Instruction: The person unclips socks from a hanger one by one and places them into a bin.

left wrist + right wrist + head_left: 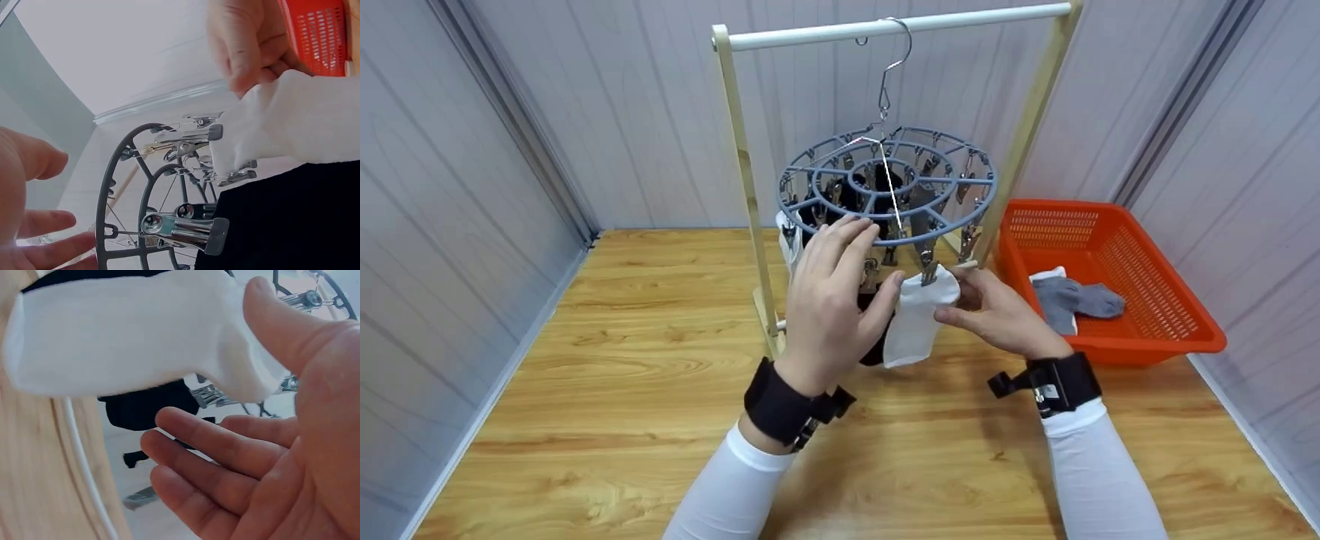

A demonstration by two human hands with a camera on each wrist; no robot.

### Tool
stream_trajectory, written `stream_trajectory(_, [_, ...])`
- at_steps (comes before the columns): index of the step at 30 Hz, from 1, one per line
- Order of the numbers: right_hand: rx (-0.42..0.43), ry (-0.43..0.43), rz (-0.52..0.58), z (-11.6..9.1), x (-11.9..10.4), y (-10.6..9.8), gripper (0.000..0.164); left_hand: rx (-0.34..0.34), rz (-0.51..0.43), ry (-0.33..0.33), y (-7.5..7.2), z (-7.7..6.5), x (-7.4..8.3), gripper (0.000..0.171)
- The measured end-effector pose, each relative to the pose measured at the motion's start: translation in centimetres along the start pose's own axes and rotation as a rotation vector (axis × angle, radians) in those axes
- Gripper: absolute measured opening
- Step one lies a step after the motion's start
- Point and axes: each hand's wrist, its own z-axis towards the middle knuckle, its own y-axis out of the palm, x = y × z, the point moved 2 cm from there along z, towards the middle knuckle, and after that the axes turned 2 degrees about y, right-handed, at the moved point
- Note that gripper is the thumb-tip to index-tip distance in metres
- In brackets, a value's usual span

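Note:
A white sock point(911, 330) hangs by a metal clip point(928, 271) from the front rim of a round grey drying hanger point(894, 241). My right hand point(1009, 319) is at the sock's right side. In the right wrist view its thumb point(270, 312) lies by the sock's upper end, while the other fingers are spread apart below. My left hand point(832, 307) is raised at the hanger's front left, fingers extended and holding nothing. Just left of the white sock hangs a black sock point(281, 219), partly hidden behind it. Further black and grey socks hang inside the ring.
The hanger's hook point(901, 41) sits over the white bar point(825, 35) of a wooden stand point(742, 172). On the right, an orange basket point(1177, 262) holds grey socks point(1061, 296) and something white. Pale panel walls point(660, 112) surround the wooden table point(607, 405).

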Motion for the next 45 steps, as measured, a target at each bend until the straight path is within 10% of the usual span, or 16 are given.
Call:
stream_trajectory(5, [-0.077, -0.019, 0.138, 0.6, 0.7, 0.9, 0.06, -0.023, 0.034, -0.029, 0.1, -0.1, -0.1, 0.05])
stream_trajectory(20, [-0.021, 0.029, 0.099, 0.5, 0.6, 2.1, 0.036, -0.027, 0.061, -0.022, 0.2, -0.1, -0.2, 0.05])
stream_trajectory(32, [-0.021, 0.0, 0.107, 0.5, 0.1, 2.3, 0.028, 0.121, -0.095, 0.187, 0.1, 0.1, 0.3, 0.029])
stream_trajectory(45, [-0.058, -0.01, 0.078, 0.4, -0.1, 2.3, 0.027, -0.11, -0.086, 0.086, 2.7, -1.3, -0.3, 0.032])
